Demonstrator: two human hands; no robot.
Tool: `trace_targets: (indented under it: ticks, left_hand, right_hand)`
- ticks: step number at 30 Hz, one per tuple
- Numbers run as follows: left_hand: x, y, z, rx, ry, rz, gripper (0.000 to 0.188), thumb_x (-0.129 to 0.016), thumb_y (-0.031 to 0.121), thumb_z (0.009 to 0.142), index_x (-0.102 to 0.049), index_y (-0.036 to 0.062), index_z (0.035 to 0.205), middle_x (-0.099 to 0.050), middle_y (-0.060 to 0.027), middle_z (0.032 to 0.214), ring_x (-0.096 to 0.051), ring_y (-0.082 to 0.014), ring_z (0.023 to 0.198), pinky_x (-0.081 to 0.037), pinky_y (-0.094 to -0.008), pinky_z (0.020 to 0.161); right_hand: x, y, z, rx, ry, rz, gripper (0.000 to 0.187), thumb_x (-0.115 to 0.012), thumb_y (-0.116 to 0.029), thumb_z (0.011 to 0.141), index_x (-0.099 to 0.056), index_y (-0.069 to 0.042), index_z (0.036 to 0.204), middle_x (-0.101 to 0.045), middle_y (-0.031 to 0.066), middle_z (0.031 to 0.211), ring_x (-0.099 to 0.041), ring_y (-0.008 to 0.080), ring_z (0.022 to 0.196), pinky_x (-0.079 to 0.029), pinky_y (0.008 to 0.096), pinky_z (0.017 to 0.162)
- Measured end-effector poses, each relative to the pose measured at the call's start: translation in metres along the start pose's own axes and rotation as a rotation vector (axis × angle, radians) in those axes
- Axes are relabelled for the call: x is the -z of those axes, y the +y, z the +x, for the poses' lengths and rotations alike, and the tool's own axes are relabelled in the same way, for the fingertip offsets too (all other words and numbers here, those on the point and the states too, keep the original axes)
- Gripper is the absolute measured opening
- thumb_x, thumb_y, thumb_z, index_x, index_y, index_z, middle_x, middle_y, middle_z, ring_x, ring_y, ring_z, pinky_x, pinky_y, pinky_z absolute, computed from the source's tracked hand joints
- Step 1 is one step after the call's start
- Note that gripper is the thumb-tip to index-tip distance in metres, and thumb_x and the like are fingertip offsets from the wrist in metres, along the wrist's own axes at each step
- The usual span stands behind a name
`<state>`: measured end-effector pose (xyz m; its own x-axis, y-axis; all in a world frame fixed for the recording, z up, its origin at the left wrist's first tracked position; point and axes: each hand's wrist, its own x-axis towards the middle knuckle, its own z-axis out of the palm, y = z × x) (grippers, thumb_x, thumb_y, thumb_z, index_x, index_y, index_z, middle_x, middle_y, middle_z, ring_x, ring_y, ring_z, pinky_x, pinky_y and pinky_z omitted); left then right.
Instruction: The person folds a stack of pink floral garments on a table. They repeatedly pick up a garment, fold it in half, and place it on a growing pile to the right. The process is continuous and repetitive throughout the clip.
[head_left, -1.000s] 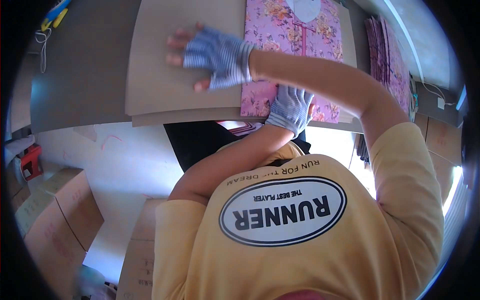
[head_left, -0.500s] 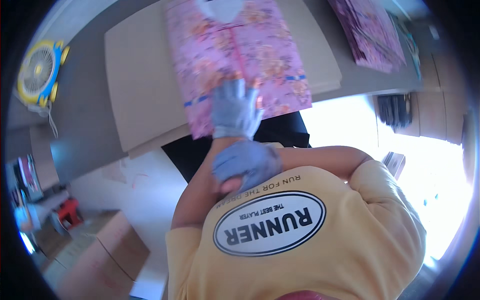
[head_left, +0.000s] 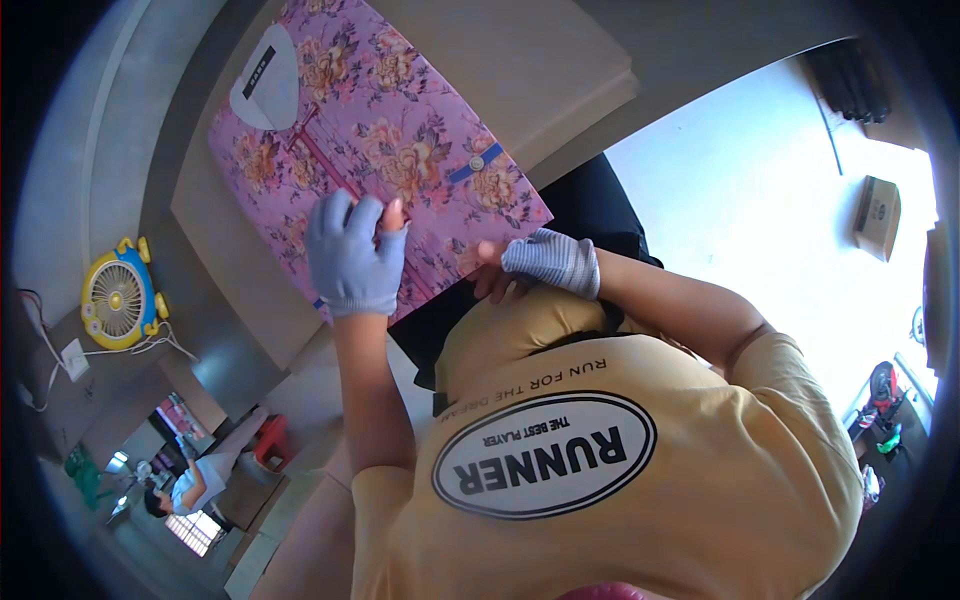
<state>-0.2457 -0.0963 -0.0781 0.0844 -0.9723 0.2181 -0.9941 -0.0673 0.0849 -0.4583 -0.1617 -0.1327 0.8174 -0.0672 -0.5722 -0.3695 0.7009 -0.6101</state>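
Note:
A folded pink floral garment (head_left: 400, 150), with a pale neck opening, a darker pink front strip and a blue band near its lower corner, lies on the table. My left hand (head_left: 355, 255), in a grey-blue fingerless glove, rests over its lower front. Its fingers are bent but apart, with most tips hidden, and I see nothing held. Beside the garment's near edge, my right hand (head_left: 540, 265) wears a matching glove. The thumb reaches the hem while the other fingers curl loosely below it; nothing shows between them.
Tan boards (head_left: 560, 60) lie beneath the garment on the grey table. A yellow and blue fan (head_left: 118, 300) with a white cord stands at the left. Lower left, a person (head_left: 195, 485) is farther off near a red stool (head_left: 268, 440). An open cardboard box (head_left: 878, 215) sits at the right.
My right hand has come off my left wrist and moved right to the garment's hem. My left hand stays over the garment. The view has turned, so table and garment now slant.

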Motion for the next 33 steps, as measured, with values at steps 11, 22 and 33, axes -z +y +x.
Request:
trace_targets:
  ticks: [11, 22, 33]
  left_hand:
    - [-0.071, 0.037, 0.075, -0.135, 0.079, -0.021, 0.075, -0.052, 0.052, 0.088, -0.030, 0.0079, 0.144, -0.032, -0.0272, 0.144, -0.031, -0.0449, 0.133, -0.024, -0.0528, 0.110]
    - [-0.084, 0.000, 0.124, 0.130, 0.143, 0.060, 0.083, -0.047, 0.062, 0.085, -0.033, 0.0018, 0.141, -0.032, -0.0293, 0.143, -0.029, -0.0442, 0.134, -0.021, -0.0526, 0.111]
    - [-0.064, 0.018, 0.068, 0.025, 0.137, -0.235, 0.099, -0.072, 0.057, 0.068, -0.033, 0.0046, 0.142, -0.036, -0.0202, 0.144, -0.028, -0.0360, 0.137, -0.022, -0.0480, 0.112]
  right_hand:
    - [0.005, 0.006, 0.013, 0.013, -0.087, -0.203, 0.061, -0.027, -0.047, 0.099, -0.071, -0.005, 0.099, -0.071, 0.0079, 0.101, -0.067, 0.0152, 0.089, -0.050, 0.0255, 0.078]
    - [-0.005, -0.003, -0.005, 0.156, 0.165, 0.029, 0.059, -0.037, -0.051, 0.097, -0.065, 0.001, 0.099, -0.070, 0.0149, 0.092, -0.068, 0.0199, 0.079, -0.051, 0.0259, 0.069]
    - [0.026, -0.046, -0.041, 0.418, 0.579, -0.309, 0.032, -0.051, -0.016, 0.092, -0.060, 0.003, 0.115, -0.067, 0.0077, 0.092, -0.063, 0.0119, 0.077, -0.050, 0.0238, 0.067]
